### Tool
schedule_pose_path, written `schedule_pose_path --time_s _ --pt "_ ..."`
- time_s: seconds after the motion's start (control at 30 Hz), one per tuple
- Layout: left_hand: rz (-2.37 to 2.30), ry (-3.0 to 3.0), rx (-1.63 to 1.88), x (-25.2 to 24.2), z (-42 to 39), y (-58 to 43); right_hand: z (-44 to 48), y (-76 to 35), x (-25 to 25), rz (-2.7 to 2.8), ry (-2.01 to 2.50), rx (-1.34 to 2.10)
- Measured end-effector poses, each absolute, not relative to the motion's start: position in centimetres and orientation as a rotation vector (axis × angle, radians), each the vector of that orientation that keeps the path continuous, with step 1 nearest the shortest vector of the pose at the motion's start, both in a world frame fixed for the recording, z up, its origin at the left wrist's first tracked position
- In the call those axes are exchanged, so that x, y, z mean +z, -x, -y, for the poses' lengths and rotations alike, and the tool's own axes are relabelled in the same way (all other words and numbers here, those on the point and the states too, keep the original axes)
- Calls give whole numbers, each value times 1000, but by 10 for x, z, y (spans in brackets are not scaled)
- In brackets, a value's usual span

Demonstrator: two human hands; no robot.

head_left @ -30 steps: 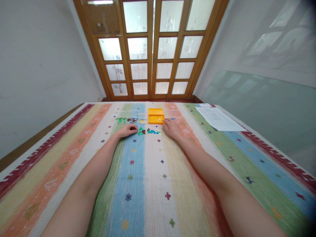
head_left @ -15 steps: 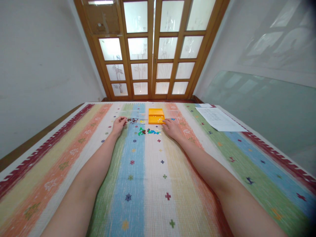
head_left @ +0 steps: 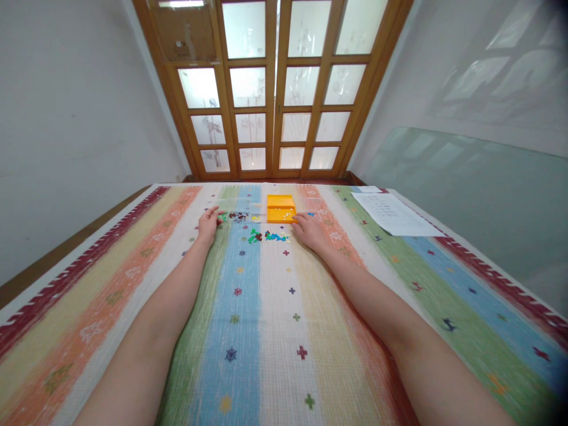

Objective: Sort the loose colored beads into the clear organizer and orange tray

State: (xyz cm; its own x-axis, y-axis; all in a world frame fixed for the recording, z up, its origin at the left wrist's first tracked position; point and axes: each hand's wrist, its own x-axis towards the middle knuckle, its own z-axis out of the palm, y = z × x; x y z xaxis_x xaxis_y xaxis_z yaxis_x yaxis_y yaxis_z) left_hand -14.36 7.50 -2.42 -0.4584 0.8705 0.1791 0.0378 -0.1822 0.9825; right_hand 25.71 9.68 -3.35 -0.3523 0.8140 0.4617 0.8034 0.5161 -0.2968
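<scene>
A striped cloth covers the table [head_left: 266,331]. Far out on it lies a heap of small coloured pieces [head_left: 268,236], green, blue and red. Behind the heap stands a clear box with compartments [head_left: 242,216] that hold green, dark and yellow pieces. An orange tray [head_left: 280,209] sits right of it. My left hand [head_left: 207,223] rests at the left end of the clear box, fingers curled toward it; anything between them is too small to see. My right hand [head_left: 309,229] lies beside the orange tray's near right corner, fingers bent and pressed on the cloth.
A printed sheet of paper [head_left: 393,213] lies at the far right of the table. A glass pane [head_left: 479,195] leans on the right wall. Wooden doors with frosted glass [head_left: 275,89] stand beyond the table's far edge.
My left hand has moved from beside the heap of pieces up and left to the left end of the clear box. My right hand has stayed where it was.
</scene>
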Motion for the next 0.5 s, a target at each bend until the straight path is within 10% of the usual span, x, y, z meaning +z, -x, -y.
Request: schedule_pose_path --time_s 0.5 --pt "-1278 -2099 766 -11 -52 104 -93 -256 -31 2215 1256 -17"
